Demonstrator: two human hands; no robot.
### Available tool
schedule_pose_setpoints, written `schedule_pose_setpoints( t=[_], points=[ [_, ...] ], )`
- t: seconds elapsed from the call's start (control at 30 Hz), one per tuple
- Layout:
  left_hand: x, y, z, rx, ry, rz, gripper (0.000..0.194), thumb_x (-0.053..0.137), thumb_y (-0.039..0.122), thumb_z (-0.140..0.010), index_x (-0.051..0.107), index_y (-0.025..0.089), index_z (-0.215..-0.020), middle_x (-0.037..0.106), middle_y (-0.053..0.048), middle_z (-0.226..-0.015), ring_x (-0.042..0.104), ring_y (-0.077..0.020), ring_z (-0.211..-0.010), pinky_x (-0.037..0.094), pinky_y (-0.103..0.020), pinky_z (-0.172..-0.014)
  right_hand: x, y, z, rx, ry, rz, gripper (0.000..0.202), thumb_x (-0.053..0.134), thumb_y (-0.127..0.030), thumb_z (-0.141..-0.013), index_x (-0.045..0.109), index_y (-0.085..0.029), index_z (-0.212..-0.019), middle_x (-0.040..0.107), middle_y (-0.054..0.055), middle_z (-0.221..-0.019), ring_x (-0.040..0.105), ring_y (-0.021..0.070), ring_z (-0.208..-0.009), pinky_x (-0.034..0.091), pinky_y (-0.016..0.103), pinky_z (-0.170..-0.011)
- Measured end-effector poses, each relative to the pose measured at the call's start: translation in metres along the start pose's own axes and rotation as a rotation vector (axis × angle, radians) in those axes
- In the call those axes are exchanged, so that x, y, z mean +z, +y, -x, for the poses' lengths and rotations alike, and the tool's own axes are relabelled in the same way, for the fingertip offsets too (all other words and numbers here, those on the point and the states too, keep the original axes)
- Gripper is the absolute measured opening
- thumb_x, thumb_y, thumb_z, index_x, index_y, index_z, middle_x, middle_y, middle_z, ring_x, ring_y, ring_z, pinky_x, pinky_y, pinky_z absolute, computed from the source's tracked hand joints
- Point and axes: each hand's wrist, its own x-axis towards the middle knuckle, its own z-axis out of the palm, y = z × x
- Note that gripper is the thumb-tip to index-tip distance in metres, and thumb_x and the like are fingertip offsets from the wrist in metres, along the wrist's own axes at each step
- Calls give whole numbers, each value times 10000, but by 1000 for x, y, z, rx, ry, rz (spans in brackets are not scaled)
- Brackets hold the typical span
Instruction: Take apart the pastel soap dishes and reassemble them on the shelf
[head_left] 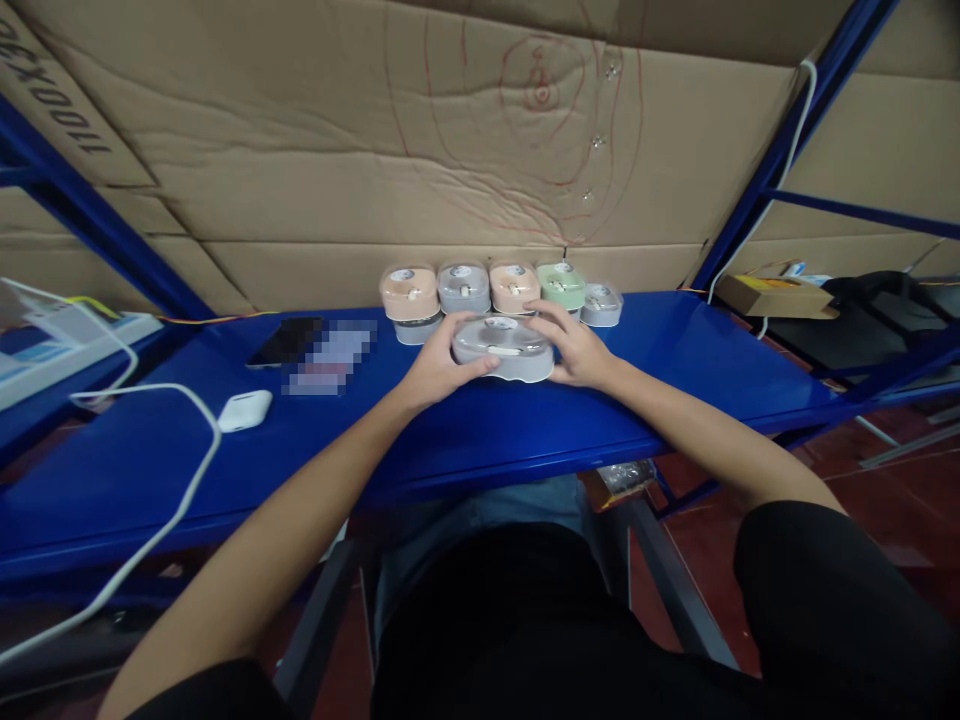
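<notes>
A grey oval container [517, 362] with a clear lid is held between both hands over the blue table. My left hand [442, 365] grips its left end, with the thumb along the front. Fingers of my right hand [574, 350] wrap round its right end and reach over the top. Just behind it stands a row of similar containers: an orange one [409, 298] on top of a grey one [417, 330], a grey one [463, 292], another orange one [513, 290], a green one [564, 290] and a small grey one [601, 306].
On the blue table [480, 440] lie a dark phone [281, 342], a blurred rectangular item [330, 358] and a white case [245, 410]. A white cable [187, 480] runs down the left. A cardboard wall [300, 200] rises behind; an open carton [780, 298] is at right.
</notes>
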Motion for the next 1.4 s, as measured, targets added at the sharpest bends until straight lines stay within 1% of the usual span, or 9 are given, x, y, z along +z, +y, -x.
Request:
schedule_pose_setpoints(
  t=[0.1,0.23,0.37,0.5,0.7,0.83,1.03,1.2,1.4],
  points=[
    [1,0,1,-76,-9,-44,964,987,727,-652,557,234,-1360,740,-171,-1427,721,-418,-1336,560,-597,-1162,-8,-2,-2,55,-100,-49,858,763,-456,-999,356,-353,-1747,541,159,-1679,642,444,-1462,610,630,-1146],
    [2,-1,2,-118,-8,-171,925,1009,678,-636,554,245,-1315,749,-152,-1381,729,-420,-1316,569,-596,-1138,-15,-11,-6,146,-219,-191,1056,887,-642,-869,375,-367,-1751,571,146,-1658,615,453,-1482,570,623,-1205],
    [4,3,5,-109,-45,-290,954,1051,640,-596,559,251,-1314,769,-114,-1310,758,-406,-1234,619,-535,-1032,-9,-21,-5,154,-295,-286,1210,908,-792,-779,352,-362,-1764,553,163,-1675,594,477,-1492,535,652,-1236],
    [10,11,8,-124,-107,-347,966,1064,621,-598,557,245,-1330,771,-114,-1289,765,-404,-1209,637,-486,-951,-4,-25,-4,181,-291,-282,1093,815,-821,-858,400,-333,-1744,598,174,-1597,656,461,-1395,586,619,-1160],
    [12,14,9,-78,-170,-354,1038,1054,632,-633,541,245,-1448,742,-160,-1386,751,-426,-1269,644,-519,-991,-11,-27,-8,180,-245,-272,943,782,-758,-903,498,-305,-1680,666,162,-1517,665,425,-1365,576,604,-1168],
    [8,11,9,-37,-218,-408,1065,1041,652,-654,568,248,-1519,716,-184,-1458,705,-452,-1361,612,-573,-1096,-27,-11,-9,195,-196,-293,821,747,-696,-946,578,-248,-1612,681,174,-1553,668,410,-1395,535,595,-1216],
    [6,16,11,-14,-342,-497,737,906,662,-817,743,307,-1442,725,-113,-1345,689,-403,-1346,542,-607,-1216,-63,37,7,431,-353,-333,632,714,-674,-963,709,-296,-1469,810,90,-1347,760,369,-1190,599,586,-1116],
    [7,17,12,62,-377,-422,562,925,581,-834,836,330,-1330,614,-103,-1586,623,-394,-1475,476,-582,-1312,-68,60,21,548,-484,-319,817,886,-650,-782,711,-290,-1495,807,100,-1344,767,387,-1170,639,608,-1075],
    [7,11,10,75,-398,-385,471,930,573,-858,883,353,-1272,630,-97,-1583,623,-389,-1480,472,-610,-1318,-60,68,27,521,-513,-334,1011,1007,-625,-629,697,-317,-1541,775,87,-1463,746,412,-1287,595,641,-1177]
  ],
)
